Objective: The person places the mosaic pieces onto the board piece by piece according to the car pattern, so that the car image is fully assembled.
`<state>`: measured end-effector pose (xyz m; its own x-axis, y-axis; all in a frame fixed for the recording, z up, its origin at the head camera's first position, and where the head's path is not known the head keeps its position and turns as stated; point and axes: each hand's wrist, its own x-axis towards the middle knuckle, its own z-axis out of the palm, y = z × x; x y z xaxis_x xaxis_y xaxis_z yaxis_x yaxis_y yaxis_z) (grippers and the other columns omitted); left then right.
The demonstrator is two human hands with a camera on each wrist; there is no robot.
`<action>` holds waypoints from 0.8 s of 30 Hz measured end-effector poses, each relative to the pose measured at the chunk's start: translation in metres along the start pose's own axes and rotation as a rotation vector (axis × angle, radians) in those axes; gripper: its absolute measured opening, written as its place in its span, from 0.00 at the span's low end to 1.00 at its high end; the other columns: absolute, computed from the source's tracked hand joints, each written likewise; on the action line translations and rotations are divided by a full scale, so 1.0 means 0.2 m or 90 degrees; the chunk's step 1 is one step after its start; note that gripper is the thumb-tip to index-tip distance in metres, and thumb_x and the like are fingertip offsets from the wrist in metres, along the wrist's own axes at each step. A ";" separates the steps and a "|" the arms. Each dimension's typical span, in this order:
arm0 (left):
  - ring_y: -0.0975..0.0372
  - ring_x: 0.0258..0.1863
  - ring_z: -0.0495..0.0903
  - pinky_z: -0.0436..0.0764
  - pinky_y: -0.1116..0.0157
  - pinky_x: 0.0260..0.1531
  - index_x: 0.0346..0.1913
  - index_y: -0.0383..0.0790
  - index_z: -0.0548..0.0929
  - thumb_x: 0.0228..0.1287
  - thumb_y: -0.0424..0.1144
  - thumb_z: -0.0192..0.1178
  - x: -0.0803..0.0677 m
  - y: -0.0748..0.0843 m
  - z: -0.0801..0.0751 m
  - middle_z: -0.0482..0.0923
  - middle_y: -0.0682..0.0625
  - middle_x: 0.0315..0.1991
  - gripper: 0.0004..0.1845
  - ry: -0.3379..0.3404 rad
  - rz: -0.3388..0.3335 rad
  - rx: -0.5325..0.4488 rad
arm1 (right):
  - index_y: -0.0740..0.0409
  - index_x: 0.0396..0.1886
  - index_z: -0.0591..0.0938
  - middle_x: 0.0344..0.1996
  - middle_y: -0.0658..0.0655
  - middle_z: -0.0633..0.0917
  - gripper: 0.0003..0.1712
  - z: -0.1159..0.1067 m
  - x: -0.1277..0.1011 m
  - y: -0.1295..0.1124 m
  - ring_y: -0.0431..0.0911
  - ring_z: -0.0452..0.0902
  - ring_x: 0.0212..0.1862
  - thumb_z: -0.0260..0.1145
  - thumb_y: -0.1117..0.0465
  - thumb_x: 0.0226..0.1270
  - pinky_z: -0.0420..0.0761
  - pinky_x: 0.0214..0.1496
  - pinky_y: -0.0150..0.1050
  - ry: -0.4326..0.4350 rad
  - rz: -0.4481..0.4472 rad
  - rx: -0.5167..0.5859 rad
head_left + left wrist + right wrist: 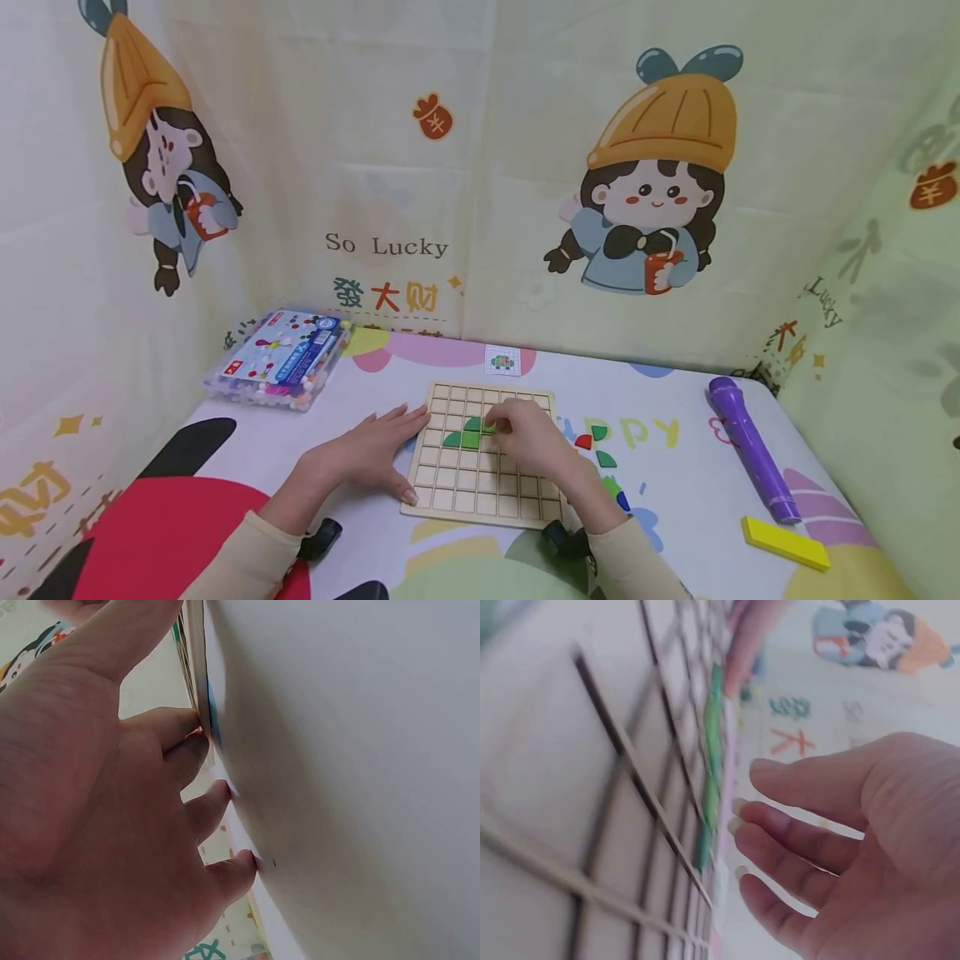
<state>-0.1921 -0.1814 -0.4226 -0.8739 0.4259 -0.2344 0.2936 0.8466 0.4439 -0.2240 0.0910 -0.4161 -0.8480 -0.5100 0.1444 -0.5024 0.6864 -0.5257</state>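
Observation:
A wooden grid board (pixel 453 487) lies on the table, several green pieces (pixel 471 439) set together in its upper middle squares. My left hand (pixel 371 454) spreads along the board's left side, thumb at the lower corner and fingers touching the upper edge. In the left wrist view, the left hand's fingertips (pixel 244 862) rest at the tabletop beside the board. Over the green pieces, my right hand (pixel 528 433) bends its fingers down. The right wrist view shows the right hand's thumb and fingers (pixel 780 859) loosely bent beside the green pieces (pixel 711 799), with nothing visible between them.
A small pattern card (pixel 502 361) lies behind the board. Right of it are loose red (pixel 583 441), green (pixel 606 459) and blue pieces, partly behind the right forearm. A purple microphone-shaped object (pixel 753 450) and yellow block (pixel 785 543) lie far right; a clear box (pixel 277 358) sits back left.

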 end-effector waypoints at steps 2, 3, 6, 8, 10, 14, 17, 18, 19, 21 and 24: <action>0.48 0.81 0.45 0.48 0.36 0.75 0.78 0.46 0.58 0.38 0.63 0.78 0.00 0.00 0.00 0.51 0.53 0.81 0.63 0.001 0.000 -0.002 | 0.57 0.39 0.88 0.30 0.48 0.82 0.10 -0.04 -0.01 0.03 0.42 0.72 0.33 0.67 0.71 0.60 0.75 0.36 0.35 -0.002 0.016 0.012; 0.48 0.81 0.45 0.48 0.36 0.75 0.78 0.46 0.58 0.38 0.63 0.78 0.00 0.00 0.00 0.51 0.53 0.81 0.63 0.000 0.000 -0.004 | 0.58 0.40 0.87 0.30 0.49 0.82 0.10 -0.06 -0.02 0.04 0.42 0.72 0.34 0.67 0.71 0.60 0.75 0.36 0.35 -0.002 0.025 0.019; 0.48 0.81 0.45 0.48 0.36 0.75 0.78 0.47 0.58 0.38 0.63 0.78 0.00 0.00 0.00 0.51 0.53 0.81 0.63 0.000 0.001 -0.003 | 0.58 0.41 0.87 0.31 0.50 0.83 0.09 -0.12 -0.04 0.08 0.42 0.73 0.35 0.67 0.70 0.61 0.75 0.37 0.35 -0.005 0.049 0.034; 0.48 0.81 0.45 0.48 0.36 0.75 0.78 0.47 0.58 0.38 0.63 0.78 0.00 0.00 0.00 0.51 0.53 0.81 0.63 -0.001 0.002 -0.001 | 0.59 0.41 0.87 0.32 0.51 0.83 0.09 -0.16 -0.05 0.10 0.43 0.73 0.35 0.67 0.70 0.62 0.75 0.38 0.36 -0.008 0.063 0.037; 0.48 0.81 0.45 0.48 0.35 0.74 0.78 0.47 0.58 0.38 0.64 0.77 0.00 0.00 0.01 0.51 0.53 0.81 0.63 -0.001 0.002 0.002 | 0.59 0.41 0.87 0.33 0.52 0.84 0.09 -0.20 -0.07 0.13 0.43 0.73 0.36 0.67 0.69 0.62 0.76 0.38 0.36 -0.014 0.080 0.041; 0.48 0.81 0.45 0.48 0.34 0.74 0.78 0.46 0.58 0.39 0.64 0.77 0.00 0.00 0.01 0.51 0.53 0.81 0.63 -0.003 0.002 -0.001 | 0.59 0.40 0.87 0.30 0.51 0.83 0.09 -0.26 -0.10 0.19 0.43 0.73 0.35 0.66 0.70 0.60 0.76 0.38 0.36 -0.023 0.108 0.024; 0.47 0.81 0.45 0.47 0.34 0.74 0.78 0.46 0.57 0.39 0.65 0.77 -0.01 0.00 0.00 0.50 0.52 0.81 0.63 -0.005 0.003 0.000 | 0.59 0.38 0.86 0.30 0.52 0.82 0.10 -0.29 -0.12 0.24 0.44 0.72 0.35 0.65 0.71 0.57 0.76 0.38 0.37 -0.034 0.125 0.005; 0.47 0.81 0.45 0.47 0.34 0.74 0.78 0.46 0.57 0.39 0.64 0.77 -0.01 0.00 0.00 0.50 0.52 0.81 0.63 -0.005 0.003 -0.001 | 0.58 0.38 0.86 0.30 0.52 0.83 0.11 -0.30 -0.12 0.25 0.44 0.72 0.35 0.65 0.72 0.56 0.77 0.39 0.38 -0.039 0.132 0.001; 0.47 0.81 0.45 0.47 0.34 0.74 0.78 0.46 0.57 0.39 0.64 0.77 -0.01 0.00 0.00 0.50 0.52 0.81 0.63 -0.005 0.003 0.000 | 0.58 0.37 0.86 0.31 0.52 0.83 0.12 -0.30 -0.13 0.26 0.45 0.72 0.36 0.66 0.73 0.54 0.77 0.39 0.38 -0.045 0.139 -0.002; 0.47 0.81 0.45 0.48 0.34 0.73 0.78 0.46 0.57 0.40 0.64 0.76 -0.01 0.01 0.00 0.50 0.52 0.81 0.63 -0.005 0.004 0.000 | 0.56 0.36 0.86 0.32 0.52 0.84 0.12 -0.31 -0.14 0.29 0.45 0.72 0.36 0.67 0.73 0.53 0.78 0.41 0.39 -0.056 0.148 -0.010; 0.47 0.81 0.45 0.48 0.33 0.73 0.78 0.46 0.58 0.39 0.64 0.77 -0.01 0.01 0.00 0.51 0.53 0.81 0.63 -0.003 0.002 -0.003 | 0.54 0.34 0.86 0.31 0.51 0.84 0.14 -0.30 -0.16 0.32 0.45 0.72 0.36 0.69 0.75 0.50 0.78 0.41 0.39 -0.077 0.150 -0.015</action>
<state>-0.1902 -0.1808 -0.4215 -0.8706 0.4309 -0.2374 0.2948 0.8433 0.4493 -0.2387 0.1819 -0.4036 -0.9164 -0.3920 -0.0808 -0.2987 0.8042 -0.5138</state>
